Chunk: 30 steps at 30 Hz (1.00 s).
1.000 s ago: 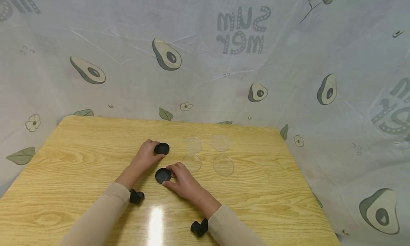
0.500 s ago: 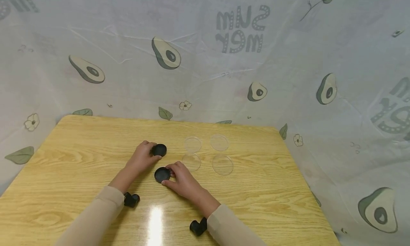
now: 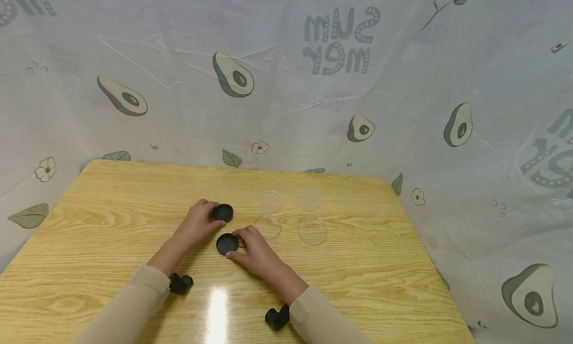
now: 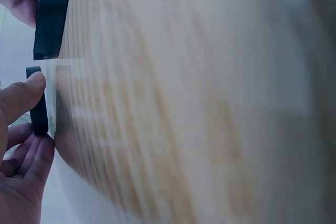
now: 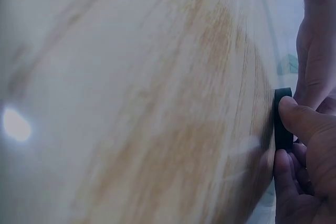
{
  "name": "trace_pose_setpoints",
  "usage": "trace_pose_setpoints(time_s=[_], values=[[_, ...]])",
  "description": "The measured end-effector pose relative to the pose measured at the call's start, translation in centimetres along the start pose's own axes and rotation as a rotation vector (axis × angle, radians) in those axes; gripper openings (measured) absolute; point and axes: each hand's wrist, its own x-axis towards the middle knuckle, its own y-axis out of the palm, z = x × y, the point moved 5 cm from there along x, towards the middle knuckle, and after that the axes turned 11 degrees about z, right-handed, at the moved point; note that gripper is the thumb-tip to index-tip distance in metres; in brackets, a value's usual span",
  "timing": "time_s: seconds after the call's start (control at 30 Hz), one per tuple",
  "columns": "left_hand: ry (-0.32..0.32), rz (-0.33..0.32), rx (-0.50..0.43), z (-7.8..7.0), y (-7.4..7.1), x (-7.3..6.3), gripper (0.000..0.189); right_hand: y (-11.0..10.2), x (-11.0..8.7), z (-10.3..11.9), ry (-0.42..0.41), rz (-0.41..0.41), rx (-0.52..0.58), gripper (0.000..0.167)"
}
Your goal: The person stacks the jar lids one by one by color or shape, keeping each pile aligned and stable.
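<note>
My left hand pinches a black round shallow dish by its left side. In the left wrist view its thumb and fingers grip the rim of that dish close to the wooden surface. Nearer to me, my right hand holds a second black round dish, with a raised rim, between thumb and fingers at its right side. The right wrist view shows this dish edge-on in the right hand. The two dishes are apart, one behind the other.
Several clear round discs lie on the wooden table, to the right of the black dishes. A pale curtain printed with avocados hangs behind the table. Black wrist devices sit at both forearms.
My left hand has shifted slightly left and toward me with its black dish. The right hand and its dish have stayed almost still.
</note>
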Motion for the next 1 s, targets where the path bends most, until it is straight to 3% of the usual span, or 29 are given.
trace_pose_setpoints(time_s=[0.33, 1.0], values=[[0.016, -0.022, -0.004, 0.1, -0.2, -0.6, 0.054, 0.1, 0.1, 0.0, 0.004, -0.001, 0.002, 0.051], [0.040, 0.030, 0.000, -0.6, -0.4, -2.2, 0.051, -0.1, 0.1, 0.2, -0.005, -0.016, 0.027, 0.051]])
